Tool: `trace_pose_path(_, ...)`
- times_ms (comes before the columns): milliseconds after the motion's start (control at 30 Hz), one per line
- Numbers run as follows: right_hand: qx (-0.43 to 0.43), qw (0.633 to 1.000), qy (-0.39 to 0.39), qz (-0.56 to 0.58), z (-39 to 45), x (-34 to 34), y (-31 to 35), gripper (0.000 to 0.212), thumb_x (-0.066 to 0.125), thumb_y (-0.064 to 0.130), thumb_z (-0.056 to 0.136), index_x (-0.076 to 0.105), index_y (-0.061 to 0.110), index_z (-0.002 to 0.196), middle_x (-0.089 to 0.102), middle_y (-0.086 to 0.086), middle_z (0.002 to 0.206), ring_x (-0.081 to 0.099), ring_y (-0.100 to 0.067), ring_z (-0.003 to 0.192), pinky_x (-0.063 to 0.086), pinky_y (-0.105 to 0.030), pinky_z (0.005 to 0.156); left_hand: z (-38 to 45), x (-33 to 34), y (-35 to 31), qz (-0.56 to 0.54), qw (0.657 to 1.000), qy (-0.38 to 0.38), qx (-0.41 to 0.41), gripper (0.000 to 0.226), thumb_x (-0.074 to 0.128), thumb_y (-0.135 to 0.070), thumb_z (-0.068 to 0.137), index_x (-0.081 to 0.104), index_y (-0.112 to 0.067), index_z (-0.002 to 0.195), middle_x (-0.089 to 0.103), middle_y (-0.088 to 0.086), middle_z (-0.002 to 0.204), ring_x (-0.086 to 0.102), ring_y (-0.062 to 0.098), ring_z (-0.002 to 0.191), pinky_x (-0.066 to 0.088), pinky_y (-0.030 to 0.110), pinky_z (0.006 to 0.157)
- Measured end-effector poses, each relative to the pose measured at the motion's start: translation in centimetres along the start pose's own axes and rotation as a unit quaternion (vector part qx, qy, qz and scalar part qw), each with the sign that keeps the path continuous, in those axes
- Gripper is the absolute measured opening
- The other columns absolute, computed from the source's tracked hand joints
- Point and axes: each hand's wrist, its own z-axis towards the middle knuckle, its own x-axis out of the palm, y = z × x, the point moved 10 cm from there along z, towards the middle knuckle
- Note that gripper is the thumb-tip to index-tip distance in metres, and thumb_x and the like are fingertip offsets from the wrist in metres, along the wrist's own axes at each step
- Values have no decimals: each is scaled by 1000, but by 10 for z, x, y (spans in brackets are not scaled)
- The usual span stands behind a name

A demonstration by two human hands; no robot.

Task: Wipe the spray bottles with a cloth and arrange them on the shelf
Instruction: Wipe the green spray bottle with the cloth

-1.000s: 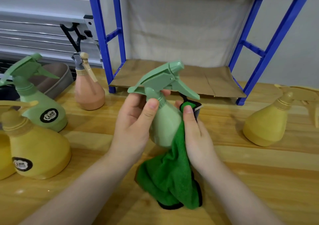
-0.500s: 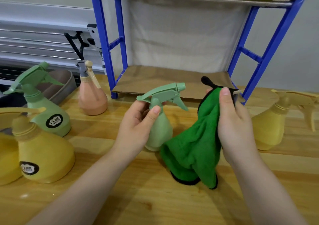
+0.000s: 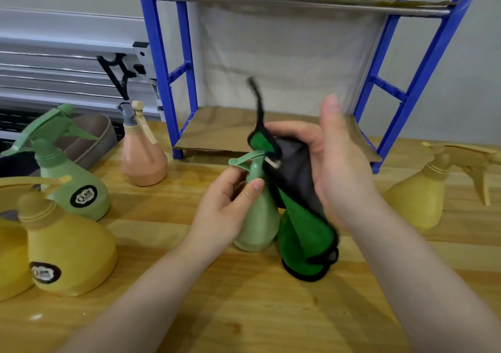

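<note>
spray bottle [image 3: 257,211], the small pale green one, is standing low over the wooden table [image 3: 244,312] in front of the blue shelf [image 3: 271,132]. my left hand [image 3: 227,211] is gripping its neck. my right hand [image 3: 339,171] is bringing the green cloth [image 3: 303,233] back against its trigger head after lifting away, fingers loosely curled around it, so wiping is resuming. labels on the larger bottles are too blurred to read.

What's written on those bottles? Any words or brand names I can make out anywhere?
"Q": a large white letter on the black oval label of the big green spray bottle; the smaller characters beside and under it are too blurred to read.
The black oval label on the yellow spray bottle has white marks, too blurred to read.
Nothing else in view carries legible text.
</note>
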Motion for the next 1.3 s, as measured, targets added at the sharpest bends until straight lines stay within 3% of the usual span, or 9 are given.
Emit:
trace_pose_path(67,-44,995,-39,-75,0,-9,4,26,54,29,98,70,11,109,76,-3,100,69,-11,99,51,-23,91,1,-2,1,25,1000,-6,0,8,61,-22,93,61,-13,95,68,-12,82,61,2,80,49,21,74)
trace_pose_path(133,-71,987,-15,-141,0,-7,5,21,66,11,91,67,15,111,75,3,101,68,-6,98,52,-21,88,2,-4,4,34,999,-12,-11,7,56,-8,96,60,-13,91,67,-10,81,62,3,81,49,24,75)
trace_pose_path(233,-68,971,20,-229,4,-3,7,20,72,15,86,69,24,104,71,13,97,65,-3,96,52,-21,83,2,-5,6,56,998,-18,-20,21,52,-3,97,59,-19,85,65,-14,73,58,-1,72,46,18,66)
trace_pose_path(433,-38,854,103,-509,10,15,22,16,68,39,86,62,38,101,62,18,90,56,0,83,38,-17,60,2,-4,7,25,999,-11,-33,15,53,-3,96,57,-13,85,62,-13,70,55,-1,68,46,17,61)
trace_pose_path(600,13,758,203,-619,20,23,19,25,65,31,85,53,35,105,49,17,83,48,-2,74,36,-19,57,3,1,0,51,998,10,-21,22,52,1,93,48,-13,77,57,-22,58,49,-9,58,40,8,58)
trace_pose_path(767,-22,783,176,-596,19,24,23,23,67,30,81,51,37,96,53,15,79,51,-3,72,38,-25,56,3,0,-6,53,999,13,1,16,56,-25,84,47,-14,76,49,-18,61,43,-6,60,39,11,59)
trace_pose_path(900,-90,785,152,-593,7,21,28,21,65,35,81,56,37,100,57,15,71,55,-3,67,36,-19,53,2,2,-8,71,997,26,11,20,56,-22,88,44,-16,74,45,-19,59,38,-6,57,34,11,55)
trace_pose_path(1100,-40,943,6,-332,-9,-15,8,23,78,37,75,62,34,91,67,15,81,62,-1,74,49,-18,63,2,1,-2,95,995,39,16,20,56,-29,92,48,-17,79,47,-18,63,40,-5,59,36,11,56)
trace_pose_path(1300,-47,968,-105,-224,-23,-17,-10,36,79,38,76,49,18,75,54,-7,63,51,-22,59,45,-39,56,2,9,-1,93,992,86,12,7,54,-8,95,59,-13,95,63,-13,82,59,-4,79,47,14,71)
